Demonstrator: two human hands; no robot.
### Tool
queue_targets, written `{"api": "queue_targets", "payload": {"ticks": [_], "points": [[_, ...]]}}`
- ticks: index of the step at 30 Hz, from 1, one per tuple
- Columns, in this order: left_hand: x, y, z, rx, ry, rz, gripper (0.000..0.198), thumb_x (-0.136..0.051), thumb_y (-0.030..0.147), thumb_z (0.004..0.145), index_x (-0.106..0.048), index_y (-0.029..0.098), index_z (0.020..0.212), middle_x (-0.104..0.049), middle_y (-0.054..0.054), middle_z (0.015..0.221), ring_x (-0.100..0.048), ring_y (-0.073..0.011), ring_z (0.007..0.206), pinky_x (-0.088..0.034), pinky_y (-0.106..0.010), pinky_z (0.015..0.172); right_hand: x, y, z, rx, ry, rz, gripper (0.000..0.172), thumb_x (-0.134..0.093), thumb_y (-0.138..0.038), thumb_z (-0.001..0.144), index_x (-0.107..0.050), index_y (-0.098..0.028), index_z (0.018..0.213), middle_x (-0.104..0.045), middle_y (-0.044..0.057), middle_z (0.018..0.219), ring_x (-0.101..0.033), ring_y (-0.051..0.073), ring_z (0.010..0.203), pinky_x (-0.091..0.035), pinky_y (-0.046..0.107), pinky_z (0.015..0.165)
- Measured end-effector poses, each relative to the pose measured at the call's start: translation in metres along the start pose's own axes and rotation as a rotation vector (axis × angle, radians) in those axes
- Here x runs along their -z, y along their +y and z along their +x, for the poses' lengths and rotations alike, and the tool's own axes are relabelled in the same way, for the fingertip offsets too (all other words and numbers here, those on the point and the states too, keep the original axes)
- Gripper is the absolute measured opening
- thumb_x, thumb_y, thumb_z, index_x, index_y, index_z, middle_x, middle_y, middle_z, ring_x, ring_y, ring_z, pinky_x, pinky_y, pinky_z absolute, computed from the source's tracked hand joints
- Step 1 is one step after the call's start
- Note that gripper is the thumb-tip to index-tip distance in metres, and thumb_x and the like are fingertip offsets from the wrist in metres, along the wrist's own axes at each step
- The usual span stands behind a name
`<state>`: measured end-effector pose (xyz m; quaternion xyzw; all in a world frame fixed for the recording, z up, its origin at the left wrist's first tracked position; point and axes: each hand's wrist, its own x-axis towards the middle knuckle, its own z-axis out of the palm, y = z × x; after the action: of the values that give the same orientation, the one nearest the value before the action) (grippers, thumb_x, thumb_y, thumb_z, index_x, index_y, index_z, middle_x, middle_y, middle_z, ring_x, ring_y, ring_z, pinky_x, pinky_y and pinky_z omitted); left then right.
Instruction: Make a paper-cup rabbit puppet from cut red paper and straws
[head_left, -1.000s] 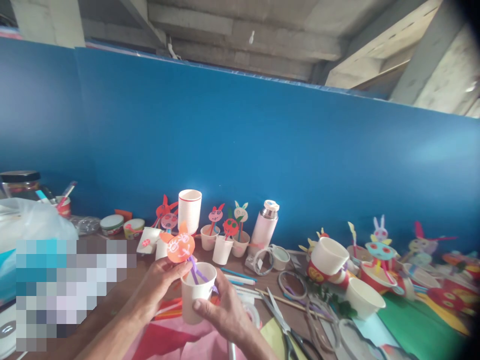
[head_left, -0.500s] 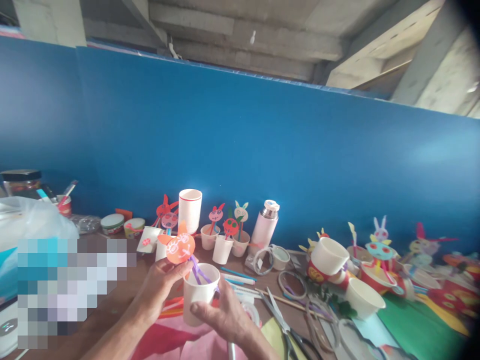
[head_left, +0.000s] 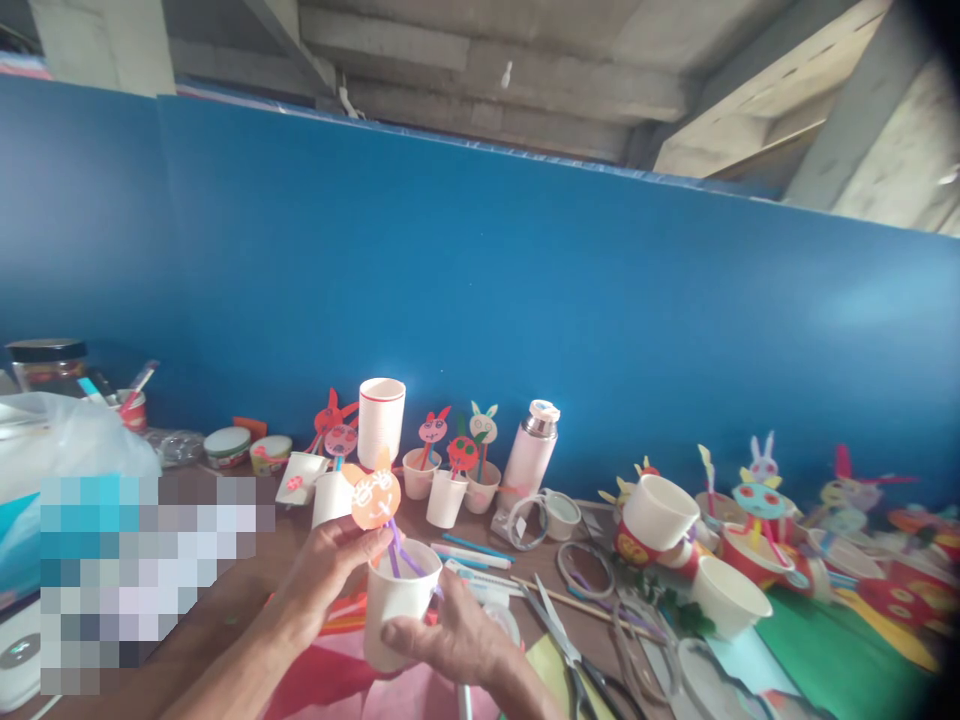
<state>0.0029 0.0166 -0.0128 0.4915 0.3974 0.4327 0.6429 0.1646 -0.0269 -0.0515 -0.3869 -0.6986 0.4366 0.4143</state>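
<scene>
A white paper cup is held in my right hand, thumb across its front and fingers behind its right side. Above the cup's left rim, my left hand pinches an orange paper cat face near its lower edge. White-drawn eyes and a mouth mark the face, and two pointed ears top it. Purple pipe cleaners run from the face down into the cup, and a bit of purple shows by the right fingers. Red and pink paper sheets lie beneath.
Behind stand several cups with paper animal faces, a stack of paper cups and a pink thermos. Scissors lie to the right, near a roll of tape and green paper. A plastic bag sits at left.
The orange face has shifted slightly right and turned more upright over the cup. The cup has dropped a little, still in the right hand.
</scene>
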Motion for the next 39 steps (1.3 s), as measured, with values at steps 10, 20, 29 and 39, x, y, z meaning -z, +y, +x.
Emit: {"api": "queue_targets", "payload": {"ticks": [10, 20, 29, 39], "points": [[0.005, -0.002, 0.002, -0.061, -0.105, 0.042, 0.036, -0.064, 0.038, 0.073, -0.065, 0.016, 0.102, -0.070, -0.006, 0.100, -0.060, -0.0233, 0.097, -0.041, -0.030, 0.089, -0.001, 0.002, 0.002, 0.085, 0.143, 0.036, 0.049, -0.071, -0.030, 0.071, -0.053, -0.018, 0.116, -0.060, 0.004, 0.111, -0.055, 0.023, 0.102, -0.041, 0.031, 0.088], [0.002, -0.007, 0.005, -0.089, -0.128, 0.104, 0.040, -0.060, 0.042, 0.074, -0.064, 0.016, 0.104, -0.071, -0.007, 0.098, -0.062, -0.0261, 0.094, -0.044, -0.034, 0.087, -0.002, 0.005, 0.005, 0.065, 0.212, 0.010, 0.050, -0.070, -0.032, 0.072, -0.049, -0.016, 0.114, -0.060, 0.006, 0.107, -0.055, 0.021, 0.097, -0.042, 0.028, 0.083], [0.004, 0.001, 0.001, -0.004, -0.042, 0.162, 0.037, -0.063, 0.043, 0.072, -0.068, 0.014, 0.094, -0.071, -0.008, 0.096, -0.059, -0.0269, 0.100, -0.042, -0.032, 0.090, -0.001, 0.006, 0.003, 0.057, 0.183, -0.005, 0.051, -0.069, -0.035, 0.073, -0.048, -0.017, 0.116, -0.059, 0.005, 0.106, -0.055, 0.021, 0.096, -0.042, 0.028, 0.082], [0.004, -0.034, 0.011, -0.117, -0.202, 0.093, 0.096, -0.076, 0.045, 0.055, -0.031, 0.016, 0.134, -0.052, -0.016, 0.128, -0.045, -0.0344, 0.119, -0.041, -0.041, 0.096, -0.007, 0.009, 0.004, 0.080, 0.238, 0.020, 0.049, -0.069, -0.031, 0.073, -0.048, -0.018, 0.115, -0.061, 0.005, 0.106, -0.057, 0.021, 0.094, -0.044, 0.029, 0.080]]}}
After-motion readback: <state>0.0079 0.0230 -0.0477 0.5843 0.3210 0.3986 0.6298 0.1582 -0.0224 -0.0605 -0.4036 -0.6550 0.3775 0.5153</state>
